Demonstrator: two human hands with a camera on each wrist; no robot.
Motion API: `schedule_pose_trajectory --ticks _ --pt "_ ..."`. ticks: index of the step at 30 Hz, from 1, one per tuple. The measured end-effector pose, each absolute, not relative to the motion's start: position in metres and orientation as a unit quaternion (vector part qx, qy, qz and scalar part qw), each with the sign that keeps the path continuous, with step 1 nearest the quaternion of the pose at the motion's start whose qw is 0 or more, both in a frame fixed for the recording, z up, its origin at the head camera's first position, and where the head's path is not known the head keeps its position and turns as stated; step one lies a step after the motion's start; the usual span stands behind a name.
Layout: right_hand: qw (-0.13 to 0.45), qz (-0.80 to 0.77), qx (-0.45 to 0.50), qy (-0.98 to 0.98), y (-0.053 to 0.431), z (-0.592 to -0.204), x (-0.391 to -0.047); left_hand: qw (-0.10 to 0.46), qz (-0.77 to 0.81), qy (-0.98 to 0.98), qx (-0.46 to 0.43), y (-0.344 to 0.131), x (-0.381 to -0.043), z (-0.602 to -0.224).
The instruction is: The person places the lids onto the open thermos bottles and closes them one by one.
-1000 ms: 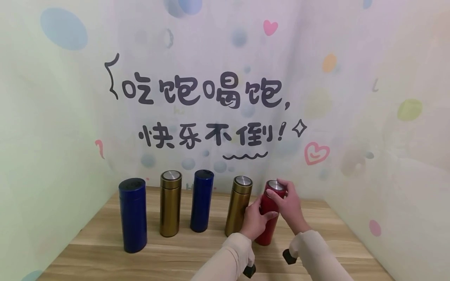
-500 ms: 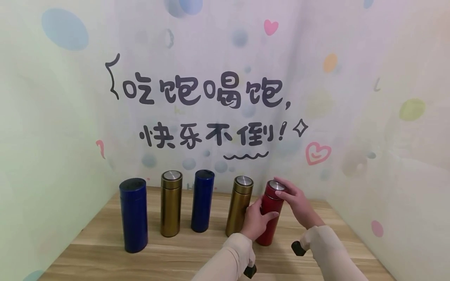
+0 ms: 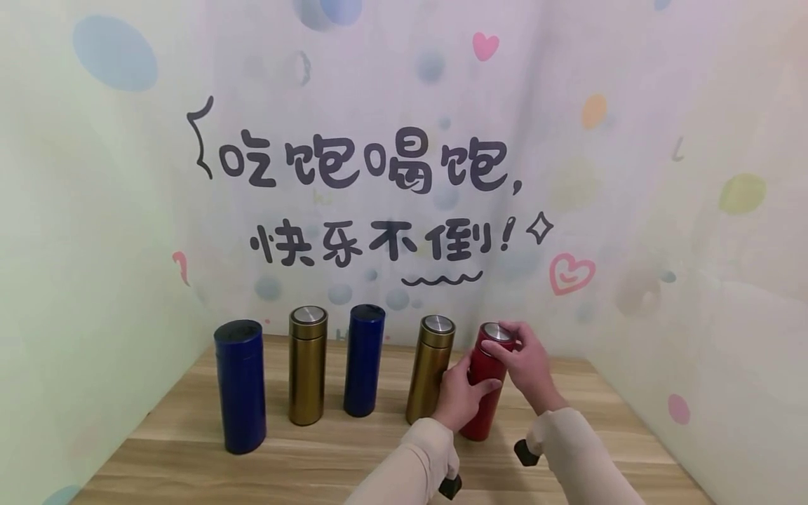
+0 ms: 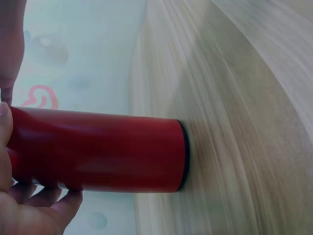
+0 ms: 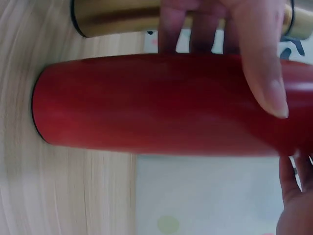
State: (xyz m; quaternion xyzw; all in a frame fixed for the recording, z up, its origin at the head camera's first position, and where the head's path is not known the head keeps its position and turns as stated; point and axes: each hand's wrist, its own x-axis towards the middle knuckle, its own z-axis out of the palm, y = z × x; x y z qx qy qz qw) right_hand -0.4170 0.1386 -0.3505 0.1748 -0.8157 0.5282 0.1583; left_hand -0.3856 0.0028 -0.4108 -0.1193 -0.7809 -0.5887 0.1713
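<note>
A red thermos bottle (image 3: 482,400) with a silver-topped lid (image 3: 497,332) stands upright on the wooden table, rightmost in the row. My left hand (image 3: 459,396) grips its body from the left, thumb across the front. Up at the lid, my right hand (image 3: 527,361) pinches the rim between thumb and fingers. In the left wrist view the bottle's black-edged base meets the table. The right wrist view has the left thumb lying along the red body (image 5: 146,105), while the right fingers (image 5: 288,176) show at the lid end.
Just left of the red bottle stands a gold thermos (image 3: 435,344). Farther left are a small blue thermos (image 3: 362,365), another gold thermos (image 3: 307,379) and a larger blue one (image 3: 240,393). Behind the table (image 3: 315,463) hangs a printed backdrop (image 3: 379,84).
My right hand turned away to the right around the lid, then came back left onto its front rim. The left hand and the bottle have stayed in place.
</note>
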Motion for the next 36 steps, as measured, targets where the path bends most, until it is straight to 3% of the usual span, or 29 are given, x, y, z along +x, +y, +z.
schedule_pose_trajectory --ticks 11,19,22,31,36 --pt "0.176 0.511 0.151 -0.828 0.124 -0.349 -0.414 0.158 -0.591 -0.785 -0.101 0.002 -0.385 -0.41" --pt "0.026 0.564 0.259 -0.783 0.149 -0.338 -0.421 0.165 -0.592 -0.78 -0.114 0.003 -0.385 -0.41" --pt "0.0 0.557 0.287 -0.779 0.158 -0.334 -0.424 0.162 -0.6 -0.775 -0.113 0.003 -0.384 -0.41" --pt "-0.015 0.535 0.282 -0.796 0.164 -0.33 -0.427 0.157 -0.608 -0.77 -0.114 0.003 -0.384 -0.41" --pt "0.017 0.532 0.262 -0.805 0.162 -0.333 -0.426 0.148 -0.612 -0.77 -0.106 0.003 -0.384 -0.41"
